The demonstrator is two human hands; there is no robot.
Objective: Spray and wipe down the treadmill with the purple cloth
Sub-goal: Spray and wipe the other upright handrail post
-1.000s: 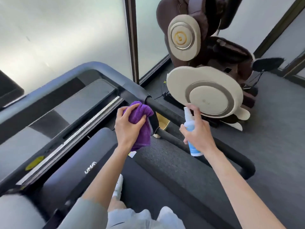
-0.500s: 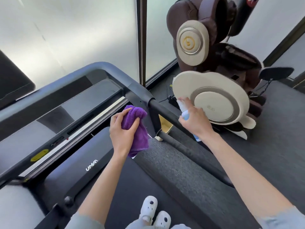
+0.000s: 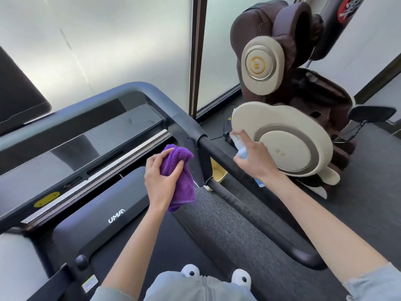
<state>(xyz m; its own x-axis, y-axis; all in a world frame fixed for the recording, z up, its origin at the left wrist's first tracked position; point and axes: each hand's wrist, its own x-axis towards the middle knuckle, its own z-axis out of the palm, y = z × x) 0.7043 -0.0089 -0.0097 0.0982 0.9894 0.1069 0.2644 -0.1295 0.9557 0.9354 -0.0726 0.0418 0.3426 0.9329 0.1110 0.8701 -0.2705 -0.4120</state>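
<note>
I stand on a dark treadmill [image 3: 121, 205] with a glossy console screen and a black right handrail [image 3: 234, 190]. My left hand [image 3: 161, 181] grips a bunched purple cloth [image 3: 182, 170] just left of the grey upright where the handrail joins the console frame. My right hand [image 3: 253, 159] holds a small white and blue spray bottle [image 3: 239, 147] beyond the handrail, forefinger on its top, nozzle pointing toward the rail's upper end. Most of the bottle is hidden behind my palm.
A brown and cream massage chair [image 3: 288, 135] stands close on the right, past the handrail. Frosted glass panels with a dark post [image 3: 196, 55] lie ahead. Grey carpet [image 3: 373, 192] covers the floor at right. A yellow object [image 3: 219, 173] sits under the rail.
Both hands have stayed near the handrail joint while the view shifted. My right hand raised the bottle from a lower, upright hold to the rail's upper end. The cloth hand barely moved.
</note>
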